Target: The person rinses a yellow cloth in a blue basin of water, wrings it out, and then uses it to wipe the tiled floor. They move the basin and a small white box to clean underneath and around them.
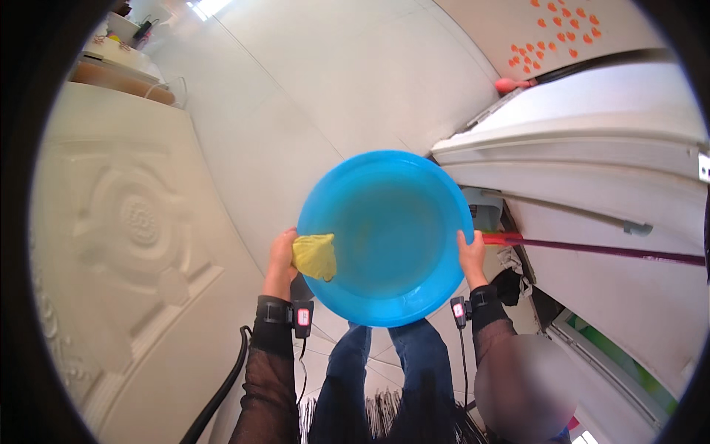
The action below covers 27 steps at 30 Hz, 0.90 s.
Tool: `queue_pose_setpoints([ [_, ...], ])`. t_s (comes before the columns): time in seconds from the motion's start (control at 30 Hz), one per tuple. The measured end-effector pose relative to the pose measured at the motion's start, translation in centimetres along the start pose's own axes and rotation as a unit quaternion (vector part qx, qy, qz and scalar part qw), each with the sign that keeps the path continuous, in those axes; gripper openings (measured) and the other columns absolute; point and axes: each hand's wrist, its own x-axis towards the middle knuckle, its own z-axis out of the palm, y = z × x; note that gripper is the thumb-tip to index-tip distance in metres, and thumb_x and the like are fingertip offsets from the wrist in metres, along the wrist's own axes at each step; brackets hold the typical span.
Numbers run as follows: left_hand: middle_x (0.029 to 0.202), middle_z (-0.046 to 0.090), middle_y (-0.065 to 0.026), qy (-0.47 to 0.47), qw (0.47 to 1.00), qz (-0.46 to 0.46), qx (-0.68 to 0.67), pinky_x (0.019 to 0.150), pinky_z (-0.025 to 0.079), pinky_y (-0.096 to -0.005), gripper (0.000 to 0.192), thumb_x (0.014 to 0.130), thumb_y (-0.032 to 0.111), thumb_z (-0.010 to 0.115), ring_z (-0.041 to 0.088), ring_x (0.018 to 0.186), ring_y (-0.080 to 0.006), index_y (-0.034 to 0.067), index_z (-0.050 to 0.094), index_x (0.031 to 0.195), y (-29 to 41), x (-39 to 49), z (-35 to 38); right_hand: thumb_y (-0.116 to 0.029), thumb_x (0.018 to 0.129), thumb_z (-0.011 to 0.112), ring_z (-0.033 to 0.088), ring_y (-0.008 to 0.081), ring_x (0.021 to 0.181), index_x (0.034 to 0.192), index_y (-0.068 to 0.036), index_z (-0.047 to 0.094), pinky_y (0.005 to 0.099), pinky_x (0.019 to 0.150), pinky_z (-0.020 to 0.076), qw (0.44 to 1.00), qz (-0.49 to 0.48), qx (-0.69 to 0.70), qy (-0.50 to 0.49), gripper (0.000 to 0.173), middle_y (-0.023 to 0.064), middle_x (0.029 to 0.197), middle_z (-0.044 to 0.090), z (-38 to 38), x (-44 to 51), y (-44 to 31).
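Observation:
A round blue plastic basin [383, 233] is held in front of my legs, with murky water [388, 238] in it. My left hand [282, 258] grips the rim at its left side. A yellow cloth [315, 256] lies over that edge at the same hand and hangs toward the inside of the basin. On the opposite side, my right hand [471, 255] clasps the rim with the thumb on top. The fingers of both hands are partly hidden under the basin.
To the left is a carved cream door [138, 222]. White panels [577, 139] line the right side, with a purple pole [610, 251] and a grey-tipped pole [571, 208] before them. Dark cloth [507, 286] lies near the right hand. Pale floor tiles [310, 83] extend ahead.

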Motion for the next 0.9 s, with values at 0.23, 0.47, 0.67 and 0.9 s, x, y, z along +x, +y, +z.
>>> queue_pose_setpoints([
  [0.23,0.102,0.066,-0.0143,0.101,0.981,0.16,-0.037,0.08,0.056,-0.0398,0.043,0.091,0.022,0.055,0.067,0.09,-0.0253,0.002,0.052,0.129,8.6,-17.6,-2.0,-0.037,0.088,0.07,0.067,0.031,0.08,0.093,-0.002,0.058,0.0432,0.072,0.0501,0.993,-0.099,0.055,-0.021,0.037,0.0168,0.082,0.067,-2.6,-0.1,-14.9],
  [0.47,0.094,0.065,-0.0121,0.001,0.96,0.221,-0.172,0.075,0.056,-0.0412,0.021,0.09,0.018,0.059,0.067,0.086,-0.0271,0.001,0.059,0.102,6.3,-34.3,-7.3,-0.034,0.083,0.073,0.067,0.0377,0.082,0.092,-0.001,0.057,0.0465,0.073,0.0515,0.972,-0.218,0.066,-0.053,0.038,0.0223,0.086,0.067,-9.4,-8.6,-24.8],
  [0.67,0.091,0.064,-0.0112,0.031,0.941,0.255,-0.219,0.073,0.055,-0.0388,0.018,0.087,0.017,0.062,0.066,0.083,-0.0254,0.004,0.06,0.099,6.3,-43.8,-9.0,-0.032,0.085,0.072,0.068,0.0372,0.082,0.096,0.0,0.058,0.0452,0.072,0.0523,0.963,-0.254,0.062,-0.069,0.037,0.0217,0.087,0.069,-14.9,-14.4,-34.5],
  [0.9,0.087,0.062,-0.008,0.136,0.918,0.284,-0.242,0.072,0.054,-0.0372,0.014,0.086,0.016,0.061,0.063,0.077,-0.0222,0.005,0.061,0.094,2.4,-43.7,-8.1,-0.032,0.087,0.071,0.068,0.0368,0.078,0.097,0.0,0.059,0.045,0.069,0.0529,0.94,-0.312,0.071,-0.117,0.036,0.021,0.084,0.069,-13.6,-12.7,-33.5],
])
